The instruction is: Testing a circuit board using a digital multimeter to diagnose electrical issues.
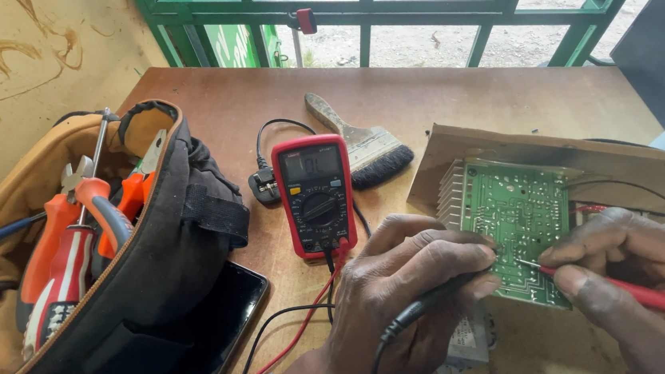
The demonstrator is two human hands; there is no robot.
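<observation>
- Left hand (407, 301) pinches black probe (423, 306), tip on green board (520, 219).
- Right hand (637, 281) grips red probe (663, 298), tip touching board between both hands.
- Meter (315, 195) lies beyond left hand; tool bag (90, 256) further left.

1. Bench (452, 92): matt brown wood, smooth.
2. Bag (170, 249): tan and black cloth.
3. Meter (315, 196): red plastic, slightly glossy.
4. Board (521, 218): green, dotted with shiny solder.
5. Brush (361, 144): worn wood, black bristles.

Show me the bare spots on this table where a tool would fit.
Bare wood lies behind the paintbrush, toward the window frame, and right of it above the board. It is crowded around the meter, its leads, the tool bag and both hands.
</observation>
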